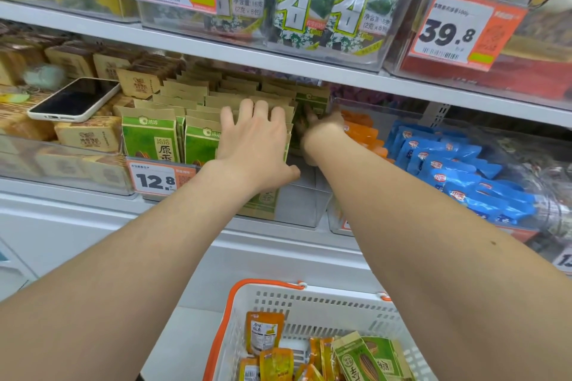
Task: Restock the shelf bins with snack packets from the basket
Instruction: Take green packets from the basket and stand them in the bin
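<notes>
Pressing on the kraft top edges of the green packets (151,139), the left-hand fingers (247,111) lie straight and slightly spread. The thumb points right, lower down the pack faces. Left hand (257,142) holds nothing, back of hand toward the camera. Its forearm runs up from lower left.

Right hand (320,130): motion-blurred, at the right end of the same bin, fingers reaching in at the back-right packet (311,103), which stands upright. Grip or mere touch: cannot tell. Its forearm enters from lower right and crosses in front of the neighbouring bin (337,219).

Containers:
- Clear bin (305,204), middle shelf: green packets upright in rows, dense at left, open floor at the front right corner. Price tag (158,178) reading 12.8 on its front.
- Neighbouring bin: orange packets (362,130) at left, blue packets (464,170) at right.
- Basket (309,291), white with orange handle, below the shelf: orange-yellow pouches (266,331) and 2 green packs (368,356).

Surroundings: phone (74,99) lies face up on brown packets (89,133) left of the clear bin. Seaweed packs (325,9) sit on the shelf above.
</notes>
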The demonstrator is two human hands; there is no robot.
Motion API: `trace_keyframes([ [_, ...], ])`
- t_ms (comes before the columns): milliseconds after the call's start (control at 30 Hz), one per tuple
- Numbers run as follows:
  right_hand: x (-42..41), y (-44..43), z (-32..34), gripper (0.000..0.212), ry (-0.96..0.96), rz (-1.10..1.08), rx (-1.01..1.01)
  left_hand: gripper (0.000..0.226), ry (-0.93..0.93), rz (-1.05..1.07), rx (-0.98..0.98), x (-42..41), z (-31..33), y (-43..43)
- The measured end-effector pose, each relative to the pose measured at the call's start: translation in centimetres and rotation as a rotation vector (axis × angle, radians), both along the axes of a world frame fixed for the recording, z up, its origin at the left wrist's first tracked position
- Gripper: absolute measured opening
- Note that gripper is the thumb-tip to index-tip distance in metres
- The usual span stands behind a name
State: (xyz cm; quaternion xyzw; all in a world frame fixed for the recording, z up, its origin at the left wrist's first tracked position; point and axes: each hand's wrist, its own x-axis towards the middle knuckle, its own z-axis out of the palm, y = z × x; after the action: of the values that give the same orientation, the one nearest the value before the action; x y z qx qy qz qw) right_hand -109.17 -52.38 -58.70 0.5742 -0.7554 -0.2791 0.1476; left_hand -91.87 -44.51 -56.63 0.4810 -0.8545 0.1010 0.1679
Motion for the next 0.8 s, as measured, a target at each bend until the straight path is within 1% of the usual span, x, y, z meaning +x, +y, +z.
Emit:
trace_keyframes([
  [67,0.3,-0.3,0.3,0.097,-0.076,-0.008,-0.022,0.088,-0.007,0.006,0.002,0.0,0.0,0.1],
  [100,0.7,0.0,0.6,0.097,-0.053,-0.003,-0.015,0.088,-0.010,0.007,0.000,0.0,0.0,0.2],
  [200,2.0,2.5,2.1,0.085,-0.063,0.052,-0.011,0.088,-0.011,0.009,0.002,0.1,-0.1,0.4],
  [267,2.2,3.9,2.8,0.077,-0.088,0.072,-0.055,0.090,0.004,0.006,0.002,0.1,-0.2,0.6],
  [367,2.2,5.7,3.5,0.055,-0.285,0.095,-0.192,0.097,0.029,-0.023,0.026,-0.1,-0.2,1.3],
  [467,2.4,8.4,3.4,0.038,-0.501,0.188,-0.439,0.103,0.055,-0.081,0.040,-0.5,-0.4,2.4],
  [500,2.4,9.4,3.0,0.034,-0.542,0.239,-0.536,0.101,0.071,-0.105,0.017,-0.6,-0.5,2.8],
  [567,2.5,11.7,1.9,0.032,-0.578,0.308,-0.705,0.090,0.110,-0.150,-0.067,-0.7,-0.9,3.8],
  [667,2.3,15.1,-0.1,0.032,-0.551,0.367,-0.923,0.066,0.152,-0.154,-0.192,-1.0,-1.4,5.8],
  [700,2.0,16.3,-0.8,0.030,-0.535,0.403,-1.002,0.060,0.153,-0.142,-0.206,-1.2,-1.5,6.5],
  [733,1.5,17.6,-1.6,0.027,-0.521,0.451,-1.073,0.054,0.138,-0.132,-0.185,-1.4,-1.5,7.3],
  [800,0.2,20.3,-3.6,0.017,-0.509,0.533,-1.144,0.044,0.087,-0.143,-0.023,-1.8,-2.1,8.6],
])
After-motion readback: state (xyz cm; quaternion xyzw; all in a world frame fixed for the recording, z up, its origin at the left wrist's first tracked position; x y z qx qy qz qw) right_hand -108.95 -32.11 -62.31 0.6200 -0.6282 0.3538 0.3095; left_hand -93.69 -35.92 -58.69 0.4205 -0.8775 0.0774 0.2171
